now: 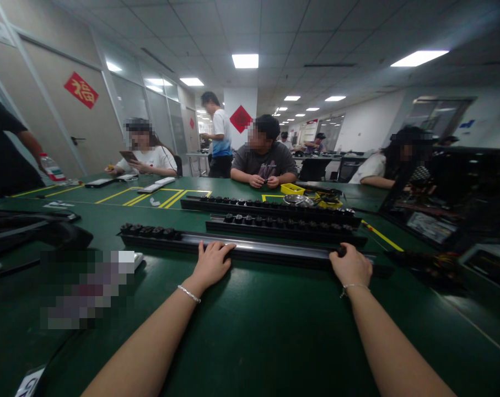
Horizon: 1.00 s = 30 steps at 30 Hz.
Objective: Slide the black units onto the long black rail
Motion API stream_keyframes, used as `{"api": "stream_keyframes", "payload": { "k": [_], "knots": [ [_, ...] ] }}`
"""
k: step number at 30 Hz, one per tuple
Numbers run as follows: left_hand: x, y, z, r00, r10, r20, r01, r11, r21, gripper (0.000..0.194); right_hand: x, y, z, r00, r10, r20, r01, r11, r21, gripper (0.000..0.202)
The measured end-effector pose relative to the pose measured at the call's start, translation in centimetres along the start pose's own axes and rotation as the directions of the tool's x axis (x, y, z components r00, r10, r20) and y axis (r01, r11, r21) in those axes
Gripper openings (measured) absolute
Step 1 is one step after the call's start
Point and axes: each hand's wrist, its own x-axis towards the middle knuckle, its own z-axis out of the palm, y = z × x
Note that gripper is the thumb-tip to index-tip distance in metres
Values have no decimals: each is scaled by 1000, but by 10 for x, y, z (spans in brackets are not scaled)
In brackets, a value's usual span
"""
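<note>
On the green worktop [250, 342]: a long dark rail [274, 255], lying crosswise, with a shiny strip [274, 247] along its top. At its left end, a short row of black pieces [146, 230], close together; probably hard, better to keep clear of them when gripping. Next, at the near edge of the rail, the left hand [214, 263], with fingers spread and resting from above, not closed around anything. Then bare strip, probably smooth and a little slippery. Looks stiff, perhaps not very heavy; best to hold by the long sides, near both ends, for avoiding a tilt. Toward the rail's right end, the right hand [351, 267], with fingers curled, seemingly pinching a small black knob [339, 251].

Containers, again from left: well beyond the rail's left end, a bottle [52, 167], not clear how full. Behind the rail's right half, past two more rails [286, 231], a yellow tray [292, 189], contents too small to tell; just beside, a round metal dish [298, 200], likewise uncertain; then a second yellow tray [330, 205], only partly visible.
</note>
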Motion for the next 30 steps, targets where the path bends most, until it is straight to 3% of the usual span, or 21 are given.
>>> {"api": "stream_keyframes", "payload": {
  "k": [30],
  "knots": [
    [0, -1, 1, 1000, 4, -7, -4, 1000, -3, 46, 5, 11, 1, 997, 53, -64, -51, 998, 30, 48]
  ]
}}
